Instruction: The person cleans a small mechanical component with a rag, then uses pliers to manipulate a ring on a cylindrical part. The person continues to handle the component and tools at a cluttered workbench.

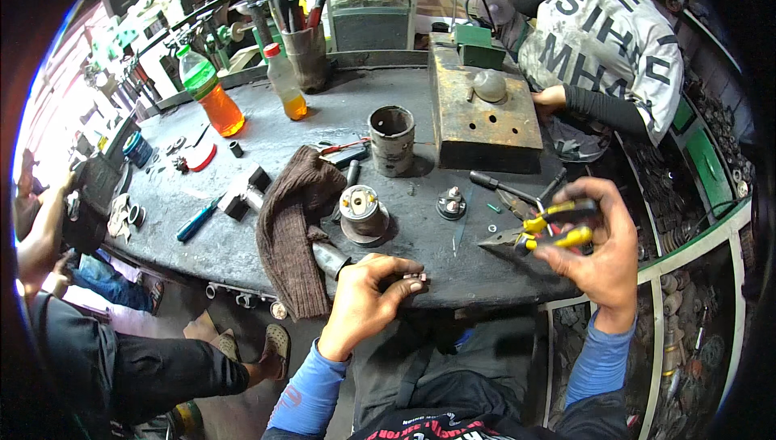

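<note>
My left hand point(365, 298) is closed in a pinch at the bench's near edge. Between its thumb and forefinger is a small pinkish metal piece point(415, 277), too small to name. My right hand point(605, 250) grips a pair of pliers point(559, 226) with yellow and black handles, the jaws pointing left above the bench. Ahead of my left hand stands a flanged metal motor part point(362, 212) with a pale centre. A small round metal part with posts point(452, 204) lies between the hands, farther back. Beside my left hand a brown knitted cloth point(293, 238) hangs over the edge.
An open metal cylinder point(393, 141) stands mid-bench, left of a rusty metal box point(485, 109). Screwdrivers point(505, 185) lie near the pliers. A hammer point(242, 193), a blue-handled tool point(199, 220) and bottles of orange liquid point(218, 107) occupy the left. People are at right and left.
</note>
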Demonstrator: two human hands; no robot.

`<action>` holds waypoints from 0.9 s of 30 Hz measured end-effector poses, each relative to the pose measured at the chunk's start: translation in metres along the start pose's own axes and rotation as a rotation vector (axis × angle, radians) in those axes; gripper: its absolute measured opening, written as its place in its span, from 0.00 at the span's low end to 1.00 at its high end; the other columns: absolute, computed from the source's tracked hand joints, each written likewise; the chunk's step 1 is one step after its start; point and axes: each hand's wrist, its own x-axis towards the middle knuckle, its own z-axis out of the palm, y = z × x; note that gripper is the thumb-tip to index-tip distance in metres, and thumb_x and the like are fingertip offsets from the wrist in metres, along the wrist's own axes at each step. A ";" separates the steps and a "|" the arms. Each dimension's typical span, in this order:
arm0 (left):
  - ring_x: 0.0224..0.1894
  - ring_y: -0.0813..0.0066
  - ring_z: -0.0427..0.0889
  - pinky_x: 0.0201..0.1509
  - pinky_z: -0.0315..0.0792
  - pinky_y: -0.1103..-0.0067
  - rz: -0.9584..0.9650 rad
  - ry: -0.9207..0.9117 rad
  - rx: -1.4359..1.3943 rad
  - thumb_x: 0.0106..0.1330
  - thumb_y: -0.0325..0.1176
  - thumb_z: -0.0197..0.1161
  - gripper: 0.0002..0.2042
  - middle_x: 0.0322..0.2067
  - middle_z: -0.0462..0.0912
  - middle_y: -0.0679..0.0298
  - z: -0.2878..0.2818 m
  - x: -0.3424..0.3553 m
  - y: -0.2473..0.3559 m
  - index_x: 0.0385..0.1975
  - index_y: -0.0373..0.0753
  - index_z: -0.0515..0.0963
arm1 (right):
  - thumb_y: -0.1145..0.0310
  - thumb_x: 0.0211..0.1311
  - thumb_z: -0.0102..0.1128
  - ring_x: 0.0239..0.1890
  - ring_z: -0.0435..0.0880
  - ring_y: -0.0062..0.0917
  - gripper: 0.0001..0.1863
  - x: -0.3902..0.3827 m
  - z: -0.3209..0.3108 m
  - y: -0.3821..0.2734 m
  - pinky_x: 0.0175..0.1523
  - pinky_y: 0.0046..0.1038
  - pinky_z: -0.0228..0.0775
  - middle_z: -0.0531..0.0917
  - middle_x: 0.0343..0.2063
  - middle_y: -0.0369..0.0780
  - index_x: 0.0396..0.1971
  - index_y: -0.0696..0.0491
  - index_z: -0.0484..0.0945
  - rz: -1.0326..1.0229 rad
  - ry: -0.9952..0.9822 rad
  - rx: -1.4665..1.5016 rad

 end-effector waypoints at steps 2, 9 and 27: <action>0.39 0.61 0.87 0.47 0.79 0.70 0.039 -0.011 0.009 0.61 0.27 0.77 0.11 0.35 0.90 0.55 0.001 0.002 0.001 0.43 0.37 0.90 | 0.78 0.49 0.82 0.50 0.84 0.23 0.41 0.012 0.013 0.012 0.58 0.28 0.80 0.83 0.50 0.41 0.65 0.57 0.70 -0.118 0.009 0.134; 0.42 0.59 0.88 0.51 0.79 0.70 0.000 -0.051 0.002 0.62 0.30 0.76 0.12 0.38 0.91 0.54 -0.002 0.004 -0.002 0.45 0.37 0.89 | 0.72 0.69 0.58 0.39 0.83 0.25 0.19 0.044 0.091 0.033 0.49 0.31 0.81 0.83 0.41 0.45 0.58 0.59 0.72 -0.175 0.020 0.555; 0.43 0.58 0.88 0.51 0.79 0.69 -0.064 -0.090 0.010 0.61 0.31 0.77 0.14 0.38 0.90 0.52 -0.006 0.004 -0.007 0.47 0.38 0.89 | 0.43 0.77 0.55 0.51 0.89 0.41 0.31 0.033 0.111 -0.005 0.55 0.45 0.87 0.83 0.53 0.59 0.56 0.60 0.71 -0.254 -0.239 0.805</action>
